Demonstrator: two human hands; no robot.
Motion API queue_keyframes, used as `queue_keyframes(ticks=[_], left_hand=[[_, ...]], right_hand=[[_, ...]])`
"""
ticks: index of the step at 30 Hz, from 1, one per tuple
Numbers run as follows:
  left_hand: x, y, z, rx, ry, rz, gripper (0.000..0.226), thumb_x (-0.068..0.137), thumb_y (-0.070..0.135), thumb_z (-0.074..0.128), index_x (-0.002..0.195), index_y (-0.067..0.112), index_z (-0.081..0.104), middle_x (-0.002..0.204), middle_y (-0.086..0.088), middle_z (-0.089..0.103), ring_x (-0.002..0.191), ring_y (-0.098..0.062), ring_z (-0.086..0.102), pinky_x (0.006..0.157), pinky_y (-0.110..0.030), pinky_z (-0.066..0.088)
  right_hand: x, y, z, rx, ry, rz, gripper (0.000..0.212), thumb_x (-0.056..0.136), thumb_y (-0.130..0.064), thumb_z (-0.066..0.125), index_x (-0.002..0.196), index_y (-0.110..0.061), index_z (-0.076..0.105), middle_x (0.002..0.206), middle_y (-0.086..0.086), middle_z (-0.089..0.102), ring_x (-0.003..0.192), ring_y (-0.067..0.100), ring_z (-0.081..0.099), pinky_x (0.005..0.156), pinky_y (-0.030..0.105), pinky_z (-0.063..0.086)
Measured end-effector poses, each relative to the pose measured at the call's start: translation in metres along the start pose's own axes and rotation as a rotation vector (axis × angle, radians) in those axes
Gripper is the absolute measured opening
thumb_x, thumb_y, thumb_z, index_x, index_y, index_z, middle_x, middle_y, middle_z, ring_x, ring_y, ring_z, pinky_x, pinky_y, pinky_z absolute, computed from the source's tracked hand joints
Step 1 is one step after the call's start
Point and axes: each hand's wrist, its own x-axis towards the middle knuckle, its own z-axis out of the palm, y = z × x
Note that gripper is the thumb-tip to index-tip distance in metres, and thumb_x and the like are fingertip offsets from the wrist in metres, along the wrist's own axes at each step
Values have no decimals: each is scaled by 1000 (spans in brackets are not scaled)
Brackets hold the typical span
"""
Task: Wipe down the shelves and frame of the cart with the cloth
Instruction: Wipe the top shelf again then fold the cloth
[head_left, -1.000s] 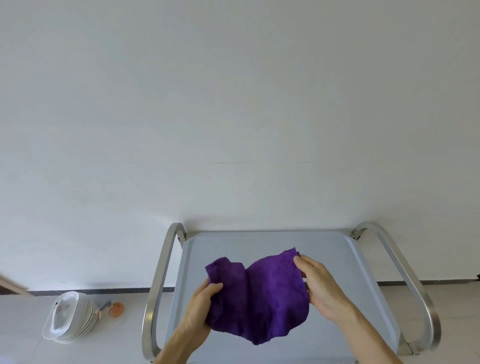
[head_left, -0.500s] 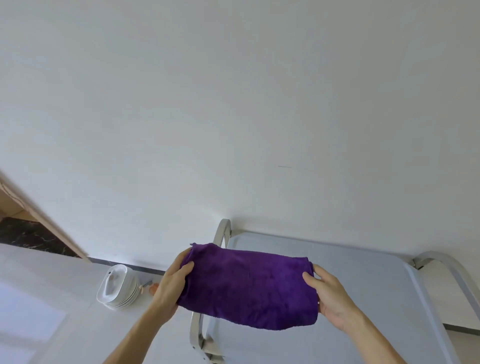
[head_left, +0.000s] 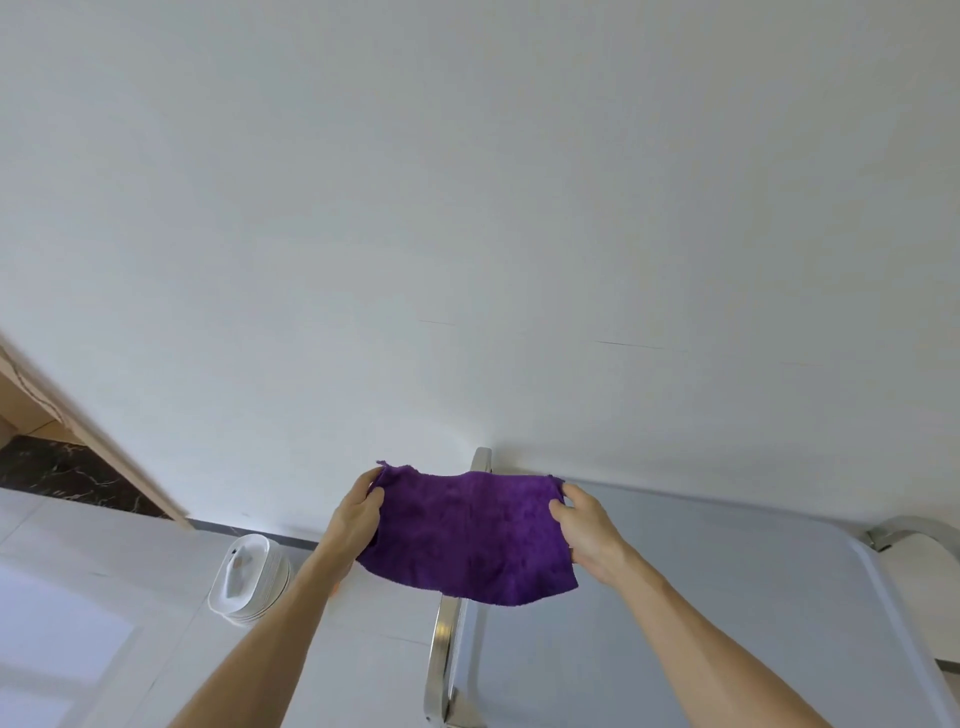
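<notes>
A purple cloth (head_left: 467, 535) is stretched flat between my two hands, above the left side of the cart. My left hand (head_left: 358, 514) grips its left edge and my right hand (head_left: 584, 530) grips its right edge. The cart's grey top shelf (head_left: 701, 597) fills the lower right. Its left steel handle (head_left: 441, 644) runs under the cloth, which hides the handle's middle part. The right steel handle (head_left: 914, 535) shows at the far right edge.
A stack of white plates (head_left: 249, 577) sits on the pale floor left of the cart, beside my left forearm. A white wall stands right behind the cart. A wooden door frame (head_left: 78, 415) and dark marble floor lie at the far left.
The view has turned left and the cart now sits lower right. My hands carried the cloth left over the left handle and spread it out flat from a bunched shape.
</notes>
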Motion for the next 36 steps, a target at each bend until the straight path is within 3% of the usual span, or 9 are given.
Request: queue_keyframes(ticks=[3,9,14,18,21,25,28,32,36], left_hand=[[9,-21,1,78,4,-81,39,101,30,40,139,33,47,127,1,61,117,-21,55,106,-44,42],[-6,-45,17,113,-55,-60,35,102,32,47,135,27,53,129,-1,59,116,-21,56,102,-38,44],[-38,-40,42,-29,-255,-101,27,105,38,40,126,30,55,127,5,61,108,-18,63,97,-41,52],[-57,-28,57,-233,-318,-146,32,101,47,42,122,33,63,116,9,71,106,-18,69,99,-41,50],[-61,-21,61,-270,-340,-163,35,99,51,41,114,35,68,109,11,74,107,-15,68,96,-34,50],[-58,-21,65,-248,-339,-166,38,100,52,42,120,30,66,112,1,74,108,-19,67,99,-36,49],[-57,-27,67,-205,-292,-122,27,102,41,46,120,32,64,109,2,74,103,-17,68,92,-31,54],[-59,-28,69,-101,-108,52,19,100,20,52,112,26,65,98,14,73,88,-7,69,65,-13,50],[-67,-17,75,-50,-51,179,22,100,15,50,109,25,67,110,9,69,97,-11,66,67,-15,51]], right_hand=[[7,16,4,-56,41,80,29,96,-11,42,121,-16,56,115,19,67,88,28,67,82,48,59],[2,45,18,-346,52,148,45,98,-18,47,143,-14,43,134,9,56,116,27,60,98,39,50],[-10,51,51,-265,-152,131,41,101,-14,39,138,-21,52,120,-2,64,100,12,65,86,28,54],[-21,54,83,-182,-267,66,43,98,-10,35,122,-29,65,117,3,71,106,18,67,100,43,51],[-29,60,97,-124,-271,59,46,98,-14,36,124,-41,62,117,-12,71,114,17,64,104,41,48],[-35,67,100,-117,-268,56,42,99,-19,40,124,-44,63,118,-13,70,107,16,64,104,39,47],[-38,65,95,-122,-239,62,38,98,-19,42,117,-40,67,112,-7,73,99,9,65,99,35,50],[-45,62,73,-210,-87,-14,19,97,-31,49,110,-37,63,112,-13,70,106,5,65,97,30,53],[-60,63,25,-331,91,-99,23,100,-34,52,119,-27,62,118,-11,64,105,4,64,89,25,54]])
